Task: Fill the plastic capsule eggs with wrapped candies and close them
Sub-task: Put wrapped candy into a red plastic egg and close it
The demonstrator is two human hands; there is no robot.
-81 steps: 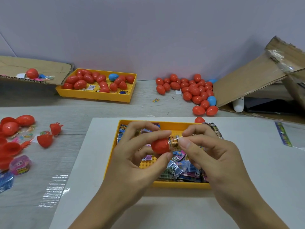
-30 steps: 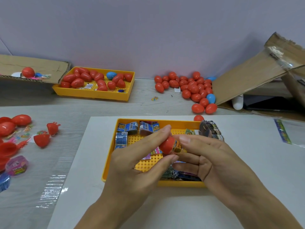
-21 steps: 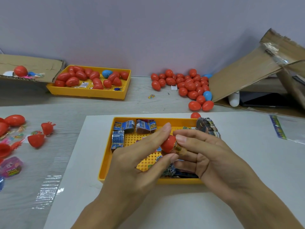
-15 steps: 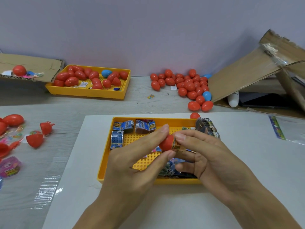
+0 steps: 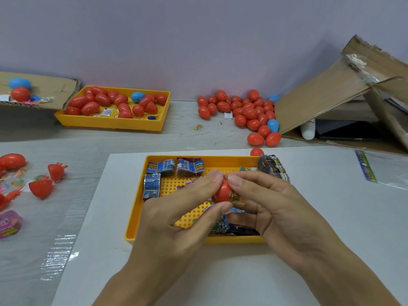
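Hands meet at the centre of the frame over the near tray (image 5: 136, 217). Left hand (image 5: 176, 219) pinches a red egg half (image 5: 222, 192) between thumb and forefinger. Right hand (image 5: 273, 208) pinches a wrapped candy (image 5: 237, 198) at the half's open side; how far it sits inside cannot be told. Candy packets (image 5: 162, 167) lie in the tray. Upper left, a far tray (image 5: 110, 123) holds closed eggs; an egg pile (image 5: 247, 111) lies upper centre, beside a cardboard box (image 5: 326, 93). Open halves (image 5: 40, 188) lie at left.
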